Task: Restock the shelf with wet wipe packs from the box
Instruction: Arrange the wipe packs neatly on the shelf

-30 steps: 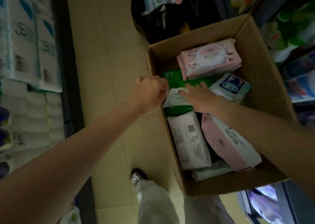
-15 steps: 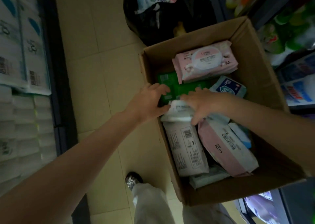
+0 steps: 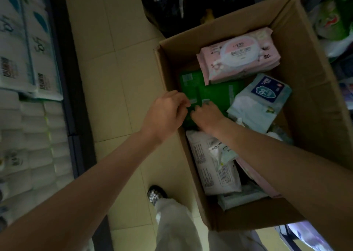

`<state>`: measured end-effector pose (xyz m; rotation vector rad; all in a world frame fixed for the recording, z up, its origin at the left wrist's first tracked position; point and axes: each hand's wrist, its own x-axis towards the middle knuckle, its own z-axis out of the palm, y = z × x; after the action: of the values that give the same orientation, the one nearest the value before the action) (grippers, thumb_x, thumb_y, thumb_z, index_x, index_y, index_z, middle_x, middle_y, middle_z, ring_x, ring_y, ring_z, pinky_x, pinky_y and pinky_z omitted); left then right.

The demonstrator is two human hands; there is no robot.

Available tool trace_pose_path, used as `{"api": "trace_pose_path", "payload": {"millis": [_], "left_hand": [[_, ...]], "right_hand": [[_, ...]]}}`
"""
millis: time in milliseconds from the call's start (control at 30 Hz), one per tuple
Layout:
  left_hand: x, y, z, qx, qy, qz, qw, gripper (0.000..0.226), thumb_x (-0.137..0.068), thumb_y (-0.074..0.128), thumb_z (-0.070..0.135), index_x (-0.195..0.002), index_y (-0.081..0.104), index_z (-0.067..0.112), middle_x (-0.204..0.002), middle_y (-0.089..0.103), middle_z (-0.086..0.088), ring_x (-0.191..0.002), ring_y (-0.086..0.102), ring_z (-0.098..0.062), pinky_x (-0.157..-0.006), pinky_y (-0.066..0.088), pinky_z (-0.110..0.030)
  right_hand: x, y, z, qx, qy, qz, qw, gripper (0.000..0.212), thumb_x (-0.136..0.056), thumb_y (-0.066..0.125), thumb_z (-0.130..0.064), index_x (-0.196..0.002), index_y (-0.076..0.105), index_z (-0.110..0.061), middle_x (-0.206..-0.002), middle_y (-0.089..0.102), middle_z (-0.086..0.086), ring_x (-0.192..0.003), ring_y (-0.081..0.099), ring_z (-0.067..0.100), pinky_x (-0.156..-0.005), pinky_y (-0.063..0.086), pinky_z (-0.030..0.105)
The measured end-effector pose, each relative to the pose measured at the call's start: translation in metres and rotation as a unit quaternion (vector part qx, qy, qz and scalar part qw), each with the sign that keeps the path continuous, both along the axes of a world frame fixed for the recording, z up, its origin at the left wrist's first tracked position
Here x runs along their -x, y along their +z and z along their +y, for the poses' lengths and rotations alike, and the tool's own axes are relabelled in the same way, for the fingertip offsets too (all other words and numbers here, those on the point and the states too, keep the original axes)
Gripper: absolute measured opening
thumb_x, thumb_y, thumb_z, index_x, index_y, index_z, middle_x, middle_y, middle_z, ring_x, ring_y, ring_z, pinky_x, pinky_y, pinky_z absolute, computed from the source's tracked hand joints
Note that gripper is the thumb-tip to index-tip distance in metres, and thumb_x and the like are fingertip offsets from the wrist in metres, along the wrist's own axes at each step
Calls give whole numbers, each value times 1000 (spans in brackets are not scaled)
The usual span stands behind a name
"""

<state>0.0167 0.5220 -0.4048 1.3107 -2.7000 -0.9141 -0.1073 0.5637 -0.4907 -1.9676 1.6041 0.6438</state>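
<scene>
At box (image 3: pixel 315 105) left wall, left hand (image 3: pixel 166 113) and right hand (image 3: pixel 207 115) both have fingers curled onto green pack (image 3: pixel 214 94); not lifted yet. Several packs left inside, so restock looks far from done

A cardboard box (image 3: pixel 305 63) of wipe packs is seen from above on a tiled floor (image 3: pixel 114 63). A green pack (image 3: pixel 214 92) is gripped at its near edge by the left hand (image 3: pixel 166 111) and right hand (image 3: pixel 207 115). A pink pack (image 3: pixel 238 55) is laid across its far end, a blue pack (image 3: pixel 261 101) beside it.
</scene>
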Motion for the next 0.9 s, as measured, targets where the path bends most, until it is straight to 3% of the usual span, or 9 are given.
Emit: {"api": "trace_pose_path", "payload": {"millis": [133,267,433,500,567,633,700,767,900], "left_hand": [[-2,0,-2,-1,33,2,999,21,-87,51,5,-102,65,6,-100,65,-10,-95,57,-23,-77,36,-23],[6,0,-7,-19,25,-3,999,46,-86,58,21,-130,50,11,-122,60,-8,-112,52,-24,-91,38,-28],[21,17,-24,-171,109,105,974,37,-76,74,21,-106,53,15,-106,64,-3,-101,60,-20,-89,50,-43],[24,25,-32,-194,163,144,957,29,-76,74,17,-95,51,20,-97,63,6,-92,63,-10,-83,55,-35],[24,33,-39,-195,220,193,936,33,-81,70,16,-107,51,18,-98,63,10,-80,62,6,-71,55,-16],[23,39,-44,-186,282,236,911,42,-84,65,13,-121,46,11,-99,62,11,-72,59,15,-64,50,-5],[19,39,-47,-174,310,255,899,37,-85,63,9,-116,43,13,-92,57,16,-69,57,19,-61,48,-3],[15,34,-47,-167,308,247,904,37,-84,64,9,-116,46,7,-97,59,10,-78,58,12,-65,49,-4],[9,30,-42,-172,302,238,907,36,-84,65,9,-116,48,6,-94,58,11,-81,57,7,-65,50,-4]], "right_hand": [[7,11,-4,-7,-96,-16,995,23,-90,50,-1,-110,59,-6,-115,59,12,-109,57,28,-85,44,35],[57,58,-23,-38,-249,-194,948,27,-82,65,-10,-107,57,-3,-108,62,14,-97,61,27,-83,51,34],[98,121,-35,-133,-347,-463,805,24,-83,64,-10,-107,64,-11,-106,70,1,-97,67,14,-87,55,27],[104,116,-42,-145,-420,-547,710,21,-88,57,-15,-108,64,-16,-106,70,-3,-98,67,9,-86,55,22],[106,90,-51,-108,-487,-538,680,27,-92,54,-15,-117,60,-12,-113,67,4,-105,65,14,-90,53,25],[97,57,-54,-61,-430,-397,809,27,-92,54,-8,-118,57,-4,-116,63,16,-105,62,26,-93,51,36],[78,21,-48,-59,-223,-205,951,24,-92,48,-5,-114,55,-6,-116,59,18,-102,58,32,-92,49,41],[58,5,-44,-40,-70,-105,991,30,-96,40,-7,-125,49,-10,-127,53,14,-115,51,32,-96,43,37],[40,-7,-44,21,121,28,992,35,-99,38,-12,-133,44,-14,-139,47,9,-127,45,26,-98,41,36]]}}
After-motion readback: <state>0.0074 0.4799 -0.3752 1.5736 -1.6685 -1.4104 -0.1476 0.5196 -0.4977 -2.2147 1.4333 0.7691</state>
